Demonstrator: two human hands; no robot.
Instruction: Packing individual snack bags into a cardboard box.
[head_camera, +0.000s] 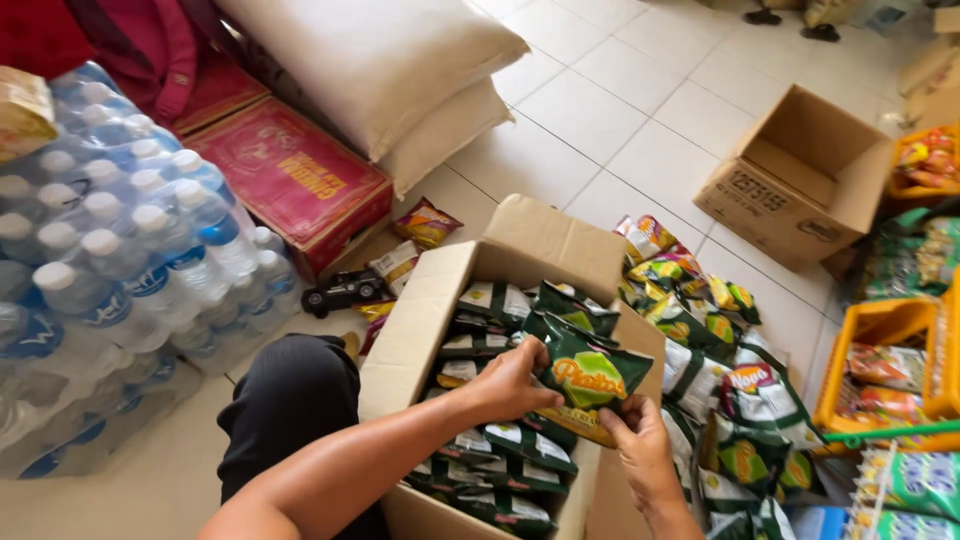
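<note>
Head cam view, looking down at a person crouched on a pale tile floor (620, 110) in a stockroom. Both hands hold one green chip bag (590, 375) w/ a yellow oval label, just above an open box (440, 290) packed w/ rows of matching green bags. Left hand (512, 380) curls its fingers around the bag's left edge, thumb on top. Right hand (632, 432) pinches the bag's lower right corner, fingers pressed together. The bag sits tilted, over the box's right side, near the front-right flap.

Right of the box, a loose pile of snack bags (700, 320) in green, yellow and red lies on the floor, touching the box wall. Further right, orange crates (880, 330) hold more snacks. An empty brown carton (800, 180) stands open beyond the pile, well apart from the hands. Left side: shrink-wrapped water bottles (120, 240) w/ white caps, stacked. Behind them a red flat case (290, 175), and beige sacks (390, 60) piled on top of each other. A small black toy car (342, 292) rests on the floor betw. the bottles and the box. The person's dark-clad knee (290, 400) is just left of the box.
</note>
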